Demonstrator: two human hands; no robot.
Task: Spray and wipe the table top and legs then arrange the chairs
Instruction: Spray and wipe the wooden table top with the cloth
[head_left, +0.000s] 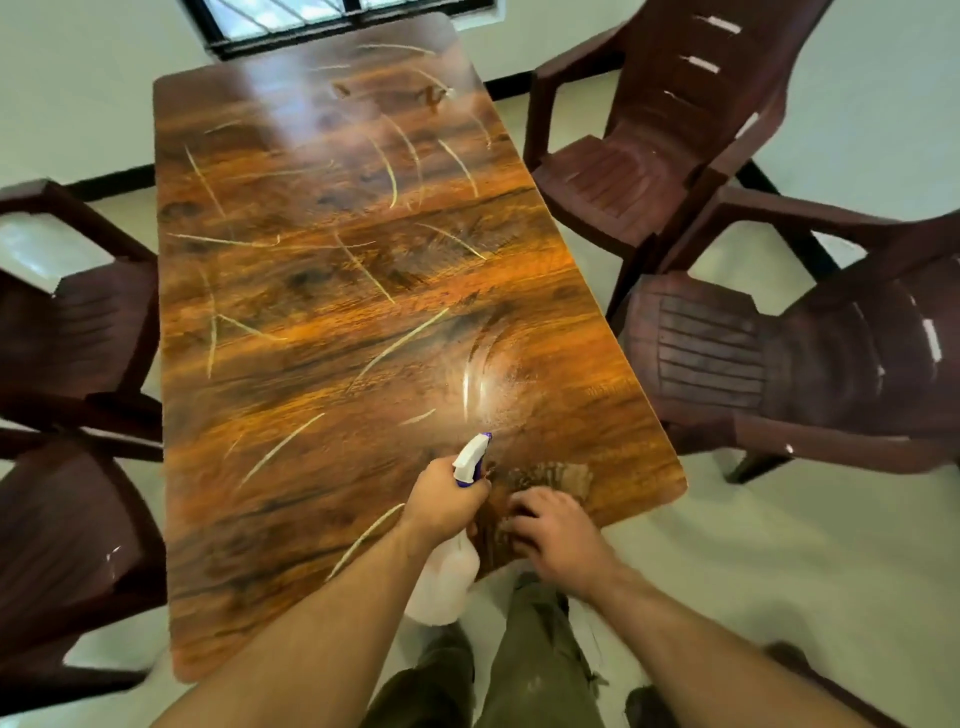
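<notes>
We log: left hand (447, 501) raised over the tabletop (311, 291), fingers clamped round the spray bottle (470, 460), nozzle pointing forward; right hand (558, 530) fingers curled onto a brown cloth (563, 475) at the near right corner; wet mist patch (498, 384) just ahead; 4 brown chairs (675, 171) alongside, 2 per side; pale floor (753, 561); barred window (311, 21) beyond.

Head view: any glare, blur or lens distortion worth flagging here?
Head view: window glare washes out the far end of the table top; wide-angle bending curves its edges and the chairs; motion blur smears the wood grain; mist makes a bright haze before the spray bottle in the left hand; the right hand on the cloth is readable.
</notes>
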